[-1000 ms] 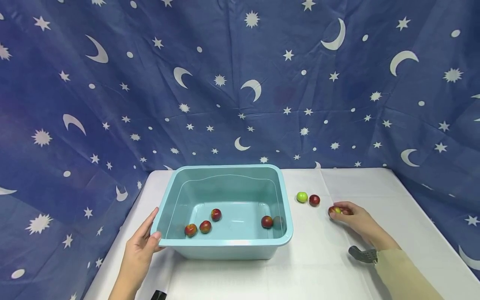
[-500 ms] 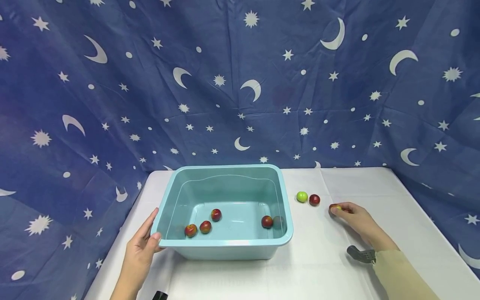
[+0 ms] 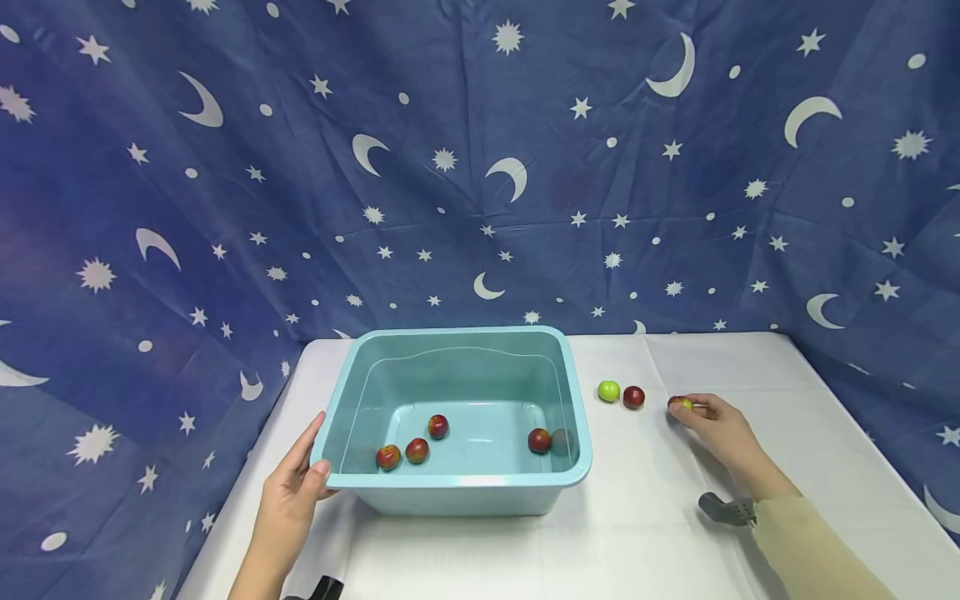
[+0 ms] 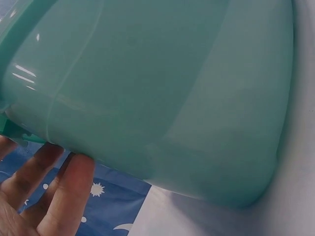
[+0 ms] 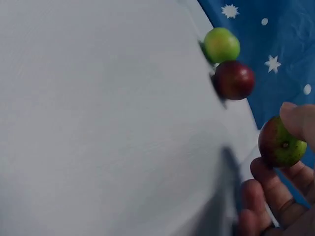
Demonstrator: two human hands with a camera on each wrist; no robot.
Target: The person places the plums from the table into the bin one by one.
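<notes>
My left hand (image 3: pixel 288 492) holds the near-left corner of the light-blue plastic basin (image 3: pixel 465 481), thumb at the rim. In the left wrist view its fingers (image 4: pixel 69 196) lie against the basin's outer wall. Over the right part of the table, my right hand (image 3: pixel 723 429) pinches a small red-and-green apple (image 5: pixel 283 142) between thumb and fingers, raised off the cloth. To its left, a green apple (image 3: pixel 608 391) and a dark red apple (image 3: pixel 633 397) sit side by side on the table. Several red apples (image 3: pixel 417 451) lie on the basin floor, one near its right wall.
White cloth covers the table (image 3: pixel 637 517). A blue curtain (image 3: pixel 420 192) with moons and stars hangs behind it and along the sides. A dark wrist device (image 3: pixel 727 509) is by the right sleeve, and a black object (image 3: pixel 327 588) shows near the left wrist.
My right hand has lifted the red-and-green apple slightly upward in the head view. The left hand keeps its place on the basin, and the whole head view has shifted a little.
</notes>
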